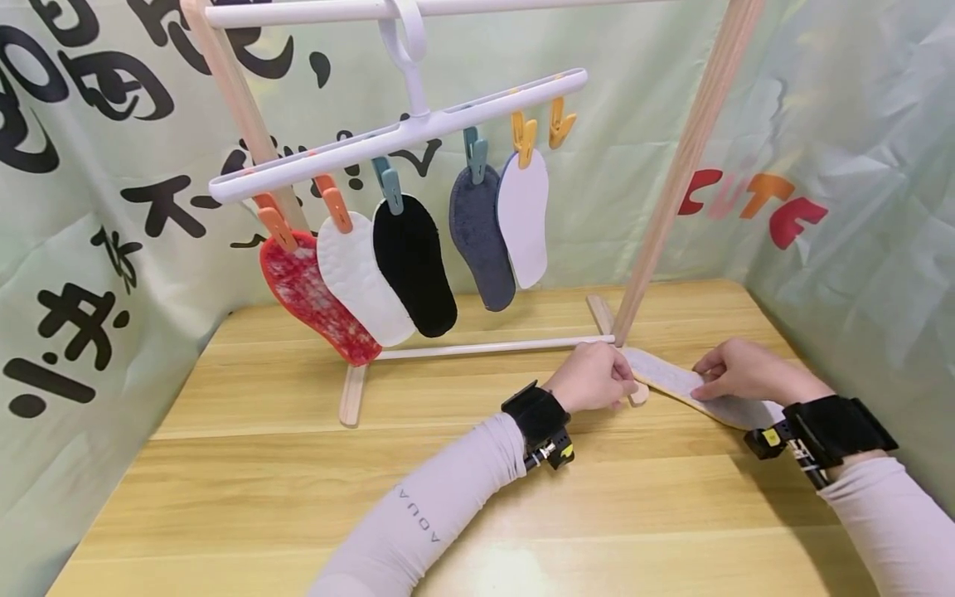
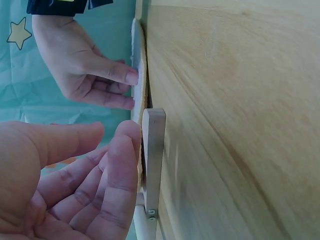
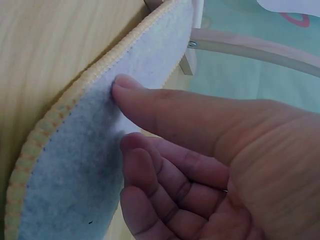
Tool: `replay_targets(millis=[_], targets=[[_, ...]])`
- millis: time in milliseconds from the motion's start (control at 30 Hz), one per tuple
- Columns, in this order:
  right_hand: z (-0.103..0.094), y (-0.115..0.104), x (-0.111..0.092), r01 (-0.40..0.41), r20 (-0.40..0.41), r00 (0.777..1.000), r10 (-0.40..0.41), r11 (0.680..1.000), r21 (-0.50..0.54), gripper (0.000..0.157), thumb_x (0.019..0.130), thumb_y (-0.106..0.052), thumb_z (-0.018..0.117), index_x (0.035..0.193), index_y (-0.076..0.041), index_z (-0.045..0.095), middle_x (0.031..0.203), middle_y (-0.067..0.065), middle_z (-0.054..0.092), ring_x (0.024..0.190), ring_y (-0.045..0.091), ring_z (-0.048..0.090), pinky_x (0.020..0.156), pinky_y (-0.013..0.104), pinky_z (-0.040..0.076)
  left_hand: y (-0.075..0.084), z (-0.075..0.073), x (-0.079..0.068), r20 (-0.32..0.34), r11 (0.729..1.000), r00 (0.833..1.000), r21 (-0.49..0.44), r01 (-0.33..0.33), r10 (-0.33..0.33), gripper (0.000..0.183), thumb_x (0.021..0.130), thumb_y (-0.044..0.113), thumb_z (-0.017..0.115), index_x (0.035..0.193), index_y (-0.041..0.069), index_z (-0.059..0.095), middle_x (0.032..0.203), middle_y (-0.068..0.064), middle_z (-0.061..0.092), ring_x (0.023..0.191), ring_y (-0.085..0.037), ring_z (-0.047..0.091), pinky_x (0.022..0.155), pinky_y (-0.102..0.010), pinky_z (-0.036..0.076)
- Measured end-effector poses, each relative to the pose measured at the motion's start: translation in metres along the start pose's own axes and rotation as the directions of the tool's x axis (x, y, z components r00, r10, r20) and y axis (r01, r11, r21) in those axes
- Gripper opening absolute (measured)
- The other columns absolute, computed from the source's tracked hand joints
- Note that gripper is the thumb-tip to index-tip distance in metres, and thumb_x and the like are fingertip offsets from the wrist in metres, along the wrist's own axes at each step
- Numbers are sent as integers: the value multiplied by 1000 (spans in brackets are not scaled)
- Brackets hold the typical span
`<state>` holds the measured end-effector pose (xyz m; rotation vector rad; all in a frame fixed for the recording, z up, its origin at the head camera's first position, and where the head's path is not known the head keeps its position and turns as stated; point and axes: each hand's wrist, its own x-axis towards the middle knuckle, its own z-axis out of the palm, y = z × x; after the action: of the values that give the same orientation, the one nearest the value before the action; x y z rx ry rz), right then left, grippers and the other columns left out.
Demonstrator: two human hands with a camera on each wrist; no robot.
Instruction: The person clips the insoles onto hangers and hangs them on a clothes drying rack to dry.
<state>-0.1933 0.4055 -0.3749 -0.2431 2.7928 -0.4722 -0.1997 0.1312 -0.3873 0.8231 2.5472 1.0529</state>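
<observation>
A grey insole (image 1: 664, 373) with a yellow stitched edge lies on the table, its far end against the foot of a drying rack. My right hand (image 1: 749, 371) is over its middle. In the right wrist view, the thumb (image 3: 127, 85) touches the grey face and the other fingers, loosely bent, are at the far edge. My left hand (image 1: 593, 377) is beside the insole's far end, by the wooden foot (image 2: 153, 150). Its thumb and index finger stand apart in the left wrist view, with nothing between them.
A white hanger (image 1: 418, 124) hangs tilted from the rack. Clips on it hold a red insole (image 1: 317, 294), a white one (image 1: 361, 278), a black one (image 1: 414, 265), a dark grey one (image 1: 481, 236) and a pale one (image 1: 524, 220). One yellow clip (image 1: 559, 124) holds nothing.
</observation>
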Motion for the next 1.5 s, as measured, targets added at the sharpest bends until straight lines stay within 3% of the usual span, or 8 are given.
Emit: replay_targets(millis=[133, 367, 633, 1100, 1500], targets=[[2, -1, -1, 11, -25, 1000, -11, 1000, -5, 47, 83, -25, 93, 109, 11, 76, 91, 7, 76, 79, 16, 60, 71, 31, 50, 2, 3, 1, -2, 1000, 1000, 5, 8, -8, 11, 101, 16, 77, 92, 11, 80, 83, 3, 80, 60, -3, 72, 56, -11, 51], [8, -5, -2, 34, -51, 998, -33, 999, 28, 30, 84, -25, 92, 95, -2, 77, 80, -3, 69, 72, 12, 55, 65, 25, 44, 1, 6, 3, -2, 994, 1000, 110, -4, 4, 14, 101, 24, 77, 90, 16, 81, 70, 8, 77, 52, 5, 60, 63, -9, 44], [14, -8, -2, 65, -76, 995, -61, 996, 54, 28, 84, -25, 93, 89, -5, 74, 77, -4, 65, 69, 11, 54, 63, 23, 42, -7, 6, 3, -1, 990, 1000, 138, -24, 24, 15, 101, 25, 77, 88, 18, 80, 64, 13, 72, 52, 7, 61, 64, -8, 44], [18, -19, 1, 111, -92, 990, -105, 992, 58, 28, 88, -31, 90, 87, -10, 70, 74, -6, 57, 66, 7, 47, 64, 23, 36, -27, -5, 1, 6, 998, 999, 14, 53, -53, 13, 100, 16, 78, 88, 10, 80, 72, 3, 75, 58, -2, 70, 56, -12, 52], [19, -35, 7, 148, -106, 985, -136, 983, 109, 28, 89, -31, 89, 87, -11, 69, 72, -6, 53, 64, 5, 45, 63, 23, 34, -41, -14, -6, -5, 998, 998, -27, 57, -57, 11, 101, 13, 76, 95, 8, 85, 76, 0, 79, 59, -5, 72, 58, -14, 53]])
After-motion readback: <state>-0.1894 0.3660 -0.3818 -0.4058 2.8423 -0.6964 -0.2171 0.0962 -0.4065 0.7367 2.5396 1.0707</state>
